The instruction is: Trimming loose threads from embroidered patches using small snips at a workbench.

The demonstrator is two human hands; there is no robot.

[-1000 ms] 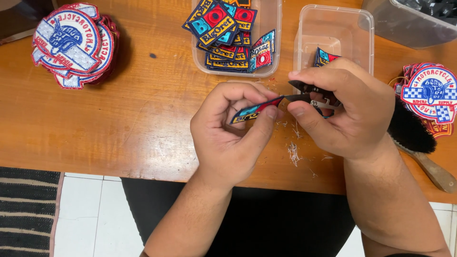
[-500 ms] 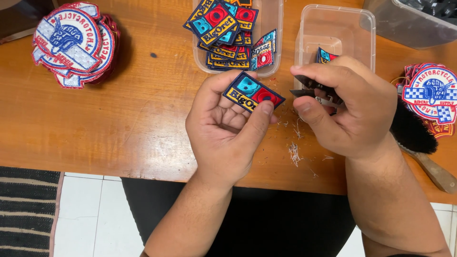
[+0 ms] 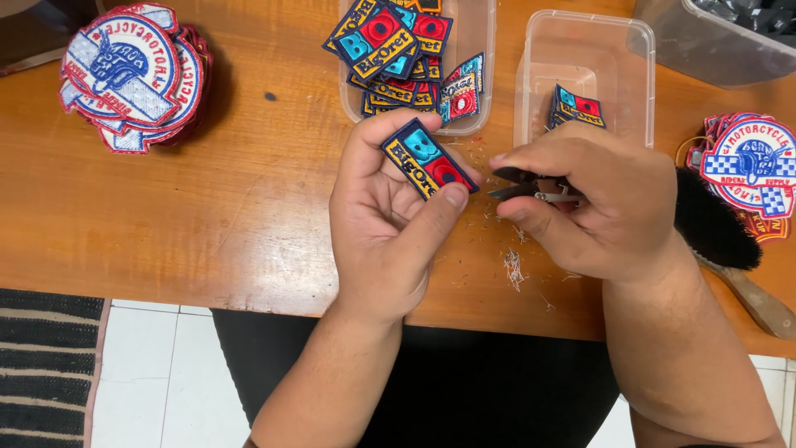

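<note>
The patch (image 3: pixel 429 158), a small rectangle with a yellow border and blue and red fields, now lies face up between the thumb and fingers of the left hand (image 3: pixel 390 224), held above the tabletop (image 3: pixel 207 207). A second ago it stood edge-on with the snips at its rim; half a second ago it had already been turned flat. Since then it has barely shifted, so the rim cut looks finished and the face is being checked, as far as one can judge.

The right hand (image 3: pixel 597 207) is closed round small black snips (image 3: pixel 531 189), whose tips sit just beside the patch's right corner, not touching it. Thread clippings (image 3: pixel 514 267) lie on the wood beneath.

Behind, one clear tub (image 3: pixel 477 99) holds many such patches, another tub (image 3: pixel 580 58) only one or two. Round patches (image 3: pixel 133 75) are stacked at far left, more round ones (image 3: pixel 750 170) at right beside a brush (image 3: pixel 717 228).
</note>
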